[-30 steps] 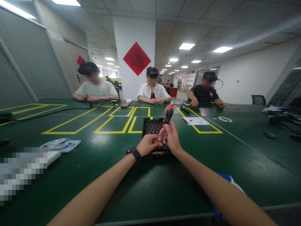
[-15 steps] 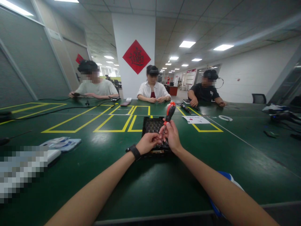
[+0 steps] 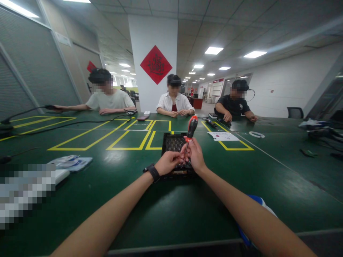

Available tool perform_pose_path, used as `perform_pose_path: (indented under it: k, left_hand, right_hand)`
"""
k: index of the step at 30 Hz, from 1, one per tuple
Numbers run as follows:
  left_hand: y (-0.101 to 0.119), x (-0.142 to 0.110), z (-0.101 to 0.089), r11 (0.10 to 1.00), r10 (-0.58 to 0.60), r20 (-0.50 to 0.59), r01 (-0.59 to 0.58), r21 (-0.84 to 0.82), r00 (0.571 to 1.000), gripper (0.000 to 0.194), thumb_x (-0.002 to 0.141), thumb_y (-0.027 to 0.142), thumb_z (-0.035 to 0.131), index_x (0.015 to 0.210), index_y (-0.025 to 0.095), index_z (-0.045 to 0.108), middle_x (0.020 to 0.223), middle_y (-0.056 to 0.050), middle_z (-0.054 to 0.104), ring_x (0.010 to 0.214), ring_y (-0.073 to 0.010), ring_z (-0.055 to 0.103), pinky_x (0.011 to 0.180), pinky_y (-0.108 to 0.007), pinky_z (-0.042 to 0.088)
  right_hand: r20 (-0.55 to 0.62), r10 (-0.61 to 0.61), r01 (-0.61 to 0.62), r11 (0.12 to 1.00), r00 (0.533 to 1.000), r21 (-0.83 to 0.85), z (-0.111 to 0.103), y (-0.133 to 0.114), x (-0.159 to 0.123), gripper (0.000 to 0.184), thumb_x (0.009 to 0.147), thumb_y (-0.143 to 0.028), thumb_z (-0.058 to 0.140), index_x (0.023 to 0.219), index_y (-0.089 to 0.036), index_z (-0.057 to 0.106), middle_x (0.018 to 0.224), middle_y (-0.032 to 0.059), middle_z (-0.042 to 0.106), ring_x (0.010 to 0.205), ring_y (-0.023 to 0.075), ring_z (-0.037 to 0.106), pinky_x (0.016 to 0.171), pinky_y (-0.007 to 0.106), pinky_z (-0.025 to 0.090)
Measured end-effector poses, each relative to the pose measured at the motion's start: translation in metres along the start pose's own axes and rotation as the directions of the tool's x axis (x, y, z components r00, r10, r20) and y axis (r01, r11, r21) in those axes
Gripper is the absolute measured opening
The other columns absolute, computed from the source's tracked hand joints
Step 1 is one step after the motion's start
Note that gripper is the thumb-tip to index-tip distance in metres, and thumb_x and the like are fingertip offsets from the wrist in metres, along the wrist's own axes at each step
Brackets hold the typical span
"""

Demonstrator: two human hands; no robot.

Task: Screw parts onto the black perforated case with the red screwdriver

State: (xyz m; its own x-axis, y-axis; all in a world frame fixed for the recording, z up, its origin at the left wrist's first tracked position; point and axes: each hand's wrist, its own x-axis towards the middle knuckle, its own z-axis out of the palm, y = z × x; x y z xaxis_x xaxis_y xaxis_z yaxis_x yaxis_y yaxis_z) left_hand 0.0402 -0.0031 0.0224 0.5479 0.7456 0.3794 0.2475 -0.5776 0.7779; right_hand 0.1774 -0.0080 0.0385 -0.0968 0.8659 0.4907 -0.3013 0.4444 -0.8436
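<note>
A screwdriver [image 3: 192, 128] with a red and black handle stands almost upright over a black perforated tray [image 3: 174, 142] on the green table [image 3: 166, 210]. My right hand [image 3: 196, 154] grips its shaft just below the handle. My left hand [image 3: 168, 162], with a black watch on the wrist, pinches near the lower end of the shaft; what sits between its fingers is too small to make out. Both hands hover over the near half of the tray and hide it.
Three people sit along the far side; the one at far left [image 3: 107, 98] stretches an arm toward a cable. Yellow tape rectangles [image 3: 128, 141] mark the table. A white paper [image 3: 223, 136] and tape ring [image 3: 256, 134] lie right, a plastic packet [image 3: 70, 162] left, a blue-white object [image 3: 261, 205] under my right forearm.
My hands and the screwdriver have stayed almost in place, the handle tilting slightly. The person at far left has reached an arm out to the left along the table.
</note>
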Motion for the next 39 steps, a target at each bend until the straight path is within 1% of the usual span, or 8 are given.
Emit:
perform_pose_path:
  k: [2, 8, 12, 17, 23, 31, 36, 39]
  left_hand:
    - [0.001, 0.000, 0.000, 1.000, 0.012, 0.000, -0.012, 0.000, 1.000, 0.023, 0.079, 0.031, 0.051, 0.080, 0.011, 0.063, 0.076, -0.004, 0.064, 0.070, -0.0132, 0.057, 0.067, -0.023, 0.043]
    - [-0.004, 0.001, 0.003, 0.985, -0.053, -0.134, 0.074, 0.157, 0.990, 0.028, 0.069, 0.039, 0.062, 0.077, 0.012, 0.058, 0.063, 0.002, 0.054, 0.055, -0.0091, 0.044, 0.052, -0.020, 0.035]
    - [-0.001, 0.001, 0.002, 0.979, -0.045, -0.112, 0.066, 0.194, 0.993, 0.021, 0.073, 0.033, 0.059, 0.073, 0.012, 0.059, 0.062, 0.001, 0.055, 0.056, -0.0099, 0.046, 0.054, -0.020, 0.036]
    - [0.004, 0.000, 0.001, 0.993, 0.027, -0.022, -0.024, 0.117, 0.999, 0.019, 0.080, 0.028, 0.051, 0.077, 0.013, 0.062, 0.075, -0.002, 0.063, 0.069, -0.0121, 0.055, 0.068, -0.022, 0.041]
    - [-0.005, 0.001, 0.002, 0.976, -0.052, -0.110, 0.074, 0.206, 0.993, 0.027, 0.070, 0.038, 0.062, 0.078, 0.013, 0.061, 0.069, -0.001, 0.062, 0.061, -0.0117, 0.052, 0.059, -0.022, 0.041]
    - [0.004, 0.000, -0.002, 0.988, 0.033, 0.030, -0.037, 0.150, 0.999, 0.019, 0.080, 0.027, 0.050, 0.081, 0.013, 0.064, 0.075, -0.002, 0.065, 0.070, -0.0123, 0.056, 0.070, -0.022, 0.041]
    - [-0.002, 0.000, 0.002, 0.981, -0.053, -0.086, 0.068, 0.183, 0.995, 0.027, 0.070, 0.038, 0.061, 0.078, 0.012, 0.061, 0.068, -0.001, 0.061, 0.061, -0.0115, 0.051, 0.060, -0.022, 0.040]
    - [-0.004, 0.000, 0.002, 0.977, -0.062, -0.080, 0.076, 0.198, 0.995, 0.026, 0.070, 0.038, 0.062, 0.076, 0.012, 0.062, 0.067, -0.001, 0.061, 0.060, -0.0115, 0.050, 0.060, -0.022, 0.040]
  right_hand:
    - [0.005, -0.001, 0.001, 1.000, 1.000, 0.000, 0.000, -0.001, 0.000, 0.035, 0.085, -0.046, 0.037, 0.110, -0.021, 0.044, 0.058, -0.0050, 0.052, 0.038, 0.0059, 0.045, 0.030, 0.014, 0.033]
    - [-0.017, -0.035, 0.035, 0.999, 0.999, -0.023, 0.001, -0.001, -0.001, 0.031, 0.084, -0.044, 0.040, 0.105, -0.021, 0.042, 0.058, -0.0057, 0.053, 0.039, 0.0057, 0.047, 0.031, 0.013, 0.030]
    - [-0.018, -0.010, 0.010, 1.000, 1.000, -0.013, 0.002, 0.001, 0.000, 0.033, 0.084, -0.046, 0.040, 0.106, -0.021, 0.041, 0.057, -0.0058, 0.053, 0.038, 0.0057, 0.046, 0.030, 0.012, 0.030]
    - [-0.025, 0.002, -0.001, 1.000, 1.000, 0.018, 0.001, 0.001, 0.001, 0.035, 0.085, -0.046, 0.037, 0.109, -0.021, 0.041, 0.057, -0.0052, 0.054, 0.037, 0.0061, 0.046, 0.030, 0.013, 0.031]
    - [-0.035, -0.023, 0.024, 1.000, 0.999, 0.005, 0.001, 0.001, 0.000, 0.031, 0.085, -0.044, 0.039, 0.107, -0.022, 0.041, 0.057, -0.0060, 0.053, 0.037, 0.0055, 0.046, 0.030, 0.012, 0.028]
    - [-0.033, 0.002, -0.001, 1.000, 0.999, 0.012, 0.001, 0.001, 0.000, 0.032, 0.085, -0.046, 0.038, 0.105, -0.021, 0.041, 0.057, -0.0054, 0.054, 0.038, 0.0062, 0.047, 0.030, 0.013, 0.030]
    - [-0.047, -0.011, 0.011, 1.000, 0.999, 0.001, 0.001, 0.002, -0.001, 0.031, 0.084, -0.046, 0.039, 0.105, -0.022, 0.041, 0.058, -0.0056, 0.054, 0.038, 0.0052, 0.047, 0.031, 0.012, 0.029]
    - [-0.036, -0.002, 0.002, 1.000, 0.999, 0.003, 0.001, 0.002, -0.001, 0.031, 0.084, -0.046, 0.040, 0.104, -0.022, 0.041, 0.058, -0.0059, 0.054, 0.037, 0.0052, 0.046, 0.030, 0.012, 0.029]
